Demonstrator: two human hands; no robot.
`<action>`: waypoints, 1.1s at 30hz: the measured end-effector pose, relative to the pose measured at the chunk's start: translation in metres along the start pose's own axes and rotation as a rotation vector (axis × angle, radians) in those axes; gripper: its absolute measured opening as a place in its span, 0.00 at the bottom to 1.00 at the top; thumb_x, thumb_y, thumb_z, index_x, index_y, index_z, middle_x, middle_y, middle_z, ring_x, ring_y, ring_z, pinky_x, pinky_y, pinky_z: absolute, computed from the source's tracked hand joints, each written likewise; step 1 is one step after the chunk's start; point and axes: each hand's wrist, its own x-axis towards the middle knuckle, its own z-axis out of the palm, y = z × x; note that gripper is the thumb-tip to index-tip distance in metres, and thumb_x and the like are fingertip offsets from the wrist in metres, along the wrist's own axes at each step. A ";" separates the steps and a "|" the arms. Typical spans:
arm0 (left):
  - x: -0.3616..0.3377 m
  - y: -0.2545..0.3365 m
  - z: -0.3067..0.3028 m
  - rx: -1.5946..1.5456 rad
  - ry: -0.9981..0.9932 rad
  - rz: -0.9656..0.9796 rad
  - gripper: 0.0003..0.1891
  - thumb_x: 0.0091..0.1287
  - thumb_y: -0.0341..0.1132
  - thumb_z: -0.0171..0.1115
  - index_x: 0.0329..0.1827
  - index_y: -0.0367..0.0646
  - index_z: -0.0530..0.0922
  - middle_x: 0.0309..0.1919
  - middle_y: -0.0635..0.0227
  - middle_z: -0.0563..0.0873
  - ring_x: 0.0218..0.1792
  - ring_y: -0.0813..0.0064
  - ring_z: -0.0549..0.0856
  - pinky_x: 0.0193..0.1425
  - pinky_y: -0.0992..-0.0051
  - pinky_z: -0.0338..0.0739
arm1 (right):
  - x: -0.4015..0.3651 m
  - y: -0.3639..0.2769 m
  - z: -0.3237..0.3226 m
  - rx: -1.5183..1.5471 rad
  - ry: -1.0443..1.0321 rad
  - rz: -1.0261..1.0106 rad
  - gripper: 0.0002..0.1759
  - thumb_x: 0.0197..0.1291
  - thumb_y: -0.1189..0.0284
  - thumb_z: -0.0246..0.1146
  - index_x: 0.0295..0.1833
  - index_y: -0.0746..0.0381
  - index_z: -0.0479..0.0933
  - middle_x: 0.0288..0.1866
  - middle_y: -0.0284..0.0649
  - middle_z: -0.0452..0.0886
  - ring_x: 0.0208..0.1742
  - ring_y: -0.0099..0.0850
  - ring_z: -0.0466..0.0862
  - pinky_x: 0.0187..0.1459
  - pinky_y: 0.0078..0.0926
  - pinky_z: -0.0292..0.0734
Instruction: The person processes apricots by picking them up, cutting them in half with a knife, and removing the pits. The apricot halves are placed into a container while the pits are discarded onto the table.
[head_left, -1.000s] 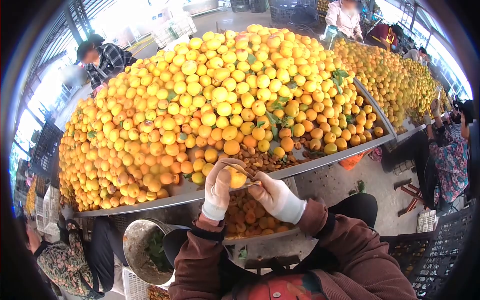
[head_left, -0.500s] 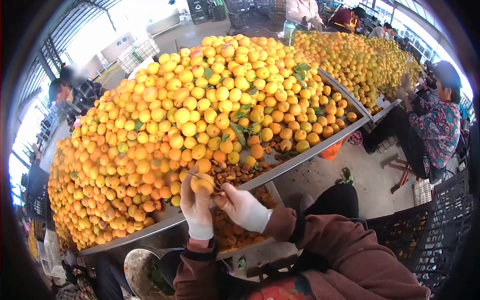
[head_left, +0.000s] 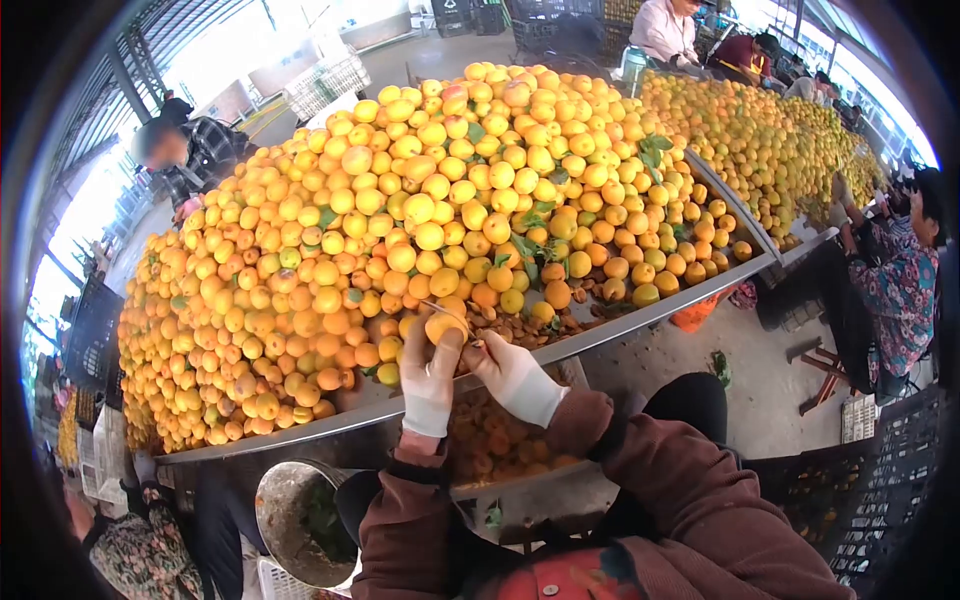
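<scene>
Since the earlier frame the view has swung, so the pile (head_left: pixel 400 200) and both hands sit differently in it, while the hands keep close together and the same pairing of fruit and thin strip remains between them. The left hand (head_left: pixel 430 385) has its fingers and thumb closed about a single yellow-orange fruit (head_left: pixel 443 328), held upright near the fingertips rather than deep in the palm, which seems to leave its upper side open to the other hand. The right hand (head_left: pixel 520 382) comes in from the side, thumb and forefinger pressed together, apparently pinching the near end of a thin strip (head_left: pixel 447 312) that lies across the fruit; whether it is a blade or a wire cannot be told. Keeping the two hands nearly touching probably steadies the fruit against the strip. Fruit and hands are over the near metal rim (head_left: pixel 660 312) of the table, just beside small brown pieces (head_left: pixel 515 327) at the foot of the pile. Below the hands, a box (head_left: pixel 520 482) holds orange fruit pieces (head_left: pixel 500 440), set where anything let go would likely drop in. To the left of it stands a bucket (head_left: pixel 280 500) with green leaves (head_left: pixel 325 515) inside, within easy reach of the lap.
</scene>
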 end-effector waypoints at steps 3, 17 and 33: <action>-0.005 0.022 0.010 -0.162 0.028 -0.084 0.26 0.78 0.53 0.48 0.63 0.38 0.73 0.51 0.68 0.82 0.48 0.76 0.81 0.52 0.75 0.75 | -0.004 -0.016 -0.002 -0.181 -0.003 0.016 0.15 0.72 0.63 0.57 0.47 0.65 0.67 0.33 0.57 0.80 0.40 0.60 0.81 0.35 0.43 0.76; -0.006 0.016 0.003 -0.245 0.007 -0.143 0.31 0.75 0.55 0.54 0.68 0.37 0.71 0.54 0.67 0.80 0.52 0.76 0.79 0.56 0.76 0.74 | -0.005 -0.009 0.002 -0.171 -0.031 -0.025 0.16 0.72 0.63 0.58 0.48 0.66 0.66 0.31 0.58 0.81 0.38 0.59 0.82 0.35 0.47 0.77; -0.007 -0.009 -0.002 -0.577 0.088 -0.306 0.32 0.75 0.61 0.50 0.59 0.36 0.74 0.50 0.64 0.82 0.49 0.71 0.81 0.56 0.73 0.76 | -0.005 0.004 0.003 -0.433 -0.127 0.030 0.19 0.69 0.58 0.58 0.47 0.64 0.66 0.28 0.56 0.82 0.34 0.58 0.83 0.34 0.52 0.77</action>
